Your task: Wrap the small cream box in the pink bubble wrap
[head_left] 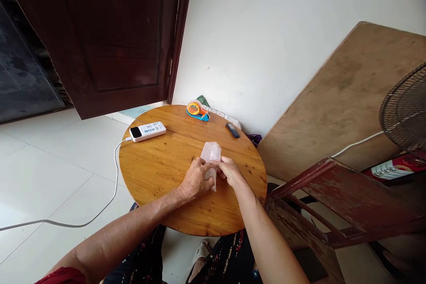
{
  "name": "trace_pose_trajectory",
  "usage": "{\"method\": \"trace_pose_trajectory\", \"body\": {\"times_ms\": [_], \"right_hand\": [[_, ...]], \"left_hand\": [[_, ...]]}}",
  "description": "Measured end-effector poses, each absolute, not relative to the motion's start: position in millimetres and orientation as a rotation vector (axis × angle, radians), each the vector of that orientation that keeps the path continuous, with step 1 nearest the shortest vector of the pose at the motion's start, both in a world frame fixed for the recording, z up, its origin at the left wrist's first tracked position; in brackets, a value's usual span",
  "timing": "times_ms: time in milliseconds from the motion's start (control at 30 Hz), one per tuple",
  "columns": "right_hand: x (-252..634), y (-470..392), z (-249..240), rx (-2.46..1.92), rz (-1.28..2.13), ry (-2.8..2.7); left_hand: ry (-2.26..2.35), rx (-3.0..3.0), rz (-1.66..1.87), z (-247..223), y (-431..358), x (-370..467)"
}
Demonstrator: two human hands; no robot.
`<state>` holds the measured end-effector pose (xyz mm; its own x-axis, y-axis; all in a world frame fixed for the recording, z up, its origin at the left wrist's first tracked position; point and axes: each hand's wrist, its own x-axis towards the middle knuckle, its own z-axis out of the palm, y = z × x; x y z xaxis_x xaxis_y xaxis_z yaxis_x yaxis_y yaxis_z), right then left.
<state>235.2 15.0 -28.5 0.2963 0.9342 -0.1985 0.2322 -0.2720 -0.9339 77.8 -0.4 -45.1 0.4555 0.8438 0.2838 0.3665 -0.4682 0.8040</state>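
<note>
On the round table (159, 164), the bubble-wrap piece (211, 151) lies between the hands, the left hand's (197, 178) slightly bent fingers touching its near part, the right hand's (229, 169) curled fingers gripping its right edge.

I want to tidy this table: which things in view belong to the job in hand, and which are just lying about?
In the job:
bubbly translucent wrap, at both hands
tape dispenser, possibly, though untouched

Apparently lying about:
white device with cable
small dark object
wire fan
</note>
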Motion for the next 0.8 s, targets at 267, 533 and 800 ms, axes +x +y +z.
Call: {"method": "trace_pose_trajectory", "body": {"times_ms": [267, 533, 800], "right_hand": [[230, 0, -27, -1.630, 0.752, -1.236], [232, -23, -10, -1.412, 0.934, -1.431], [239, -19, -7, -1.510, 0.866, -1.416]], "left_hand": [[1.040, 2.008, 0.928, -46, -3, 78], [1.268, 2.020, 0.940, -39, -12, 75], [1.240, 1.970, 0.939, -44, -10, 77]]}}
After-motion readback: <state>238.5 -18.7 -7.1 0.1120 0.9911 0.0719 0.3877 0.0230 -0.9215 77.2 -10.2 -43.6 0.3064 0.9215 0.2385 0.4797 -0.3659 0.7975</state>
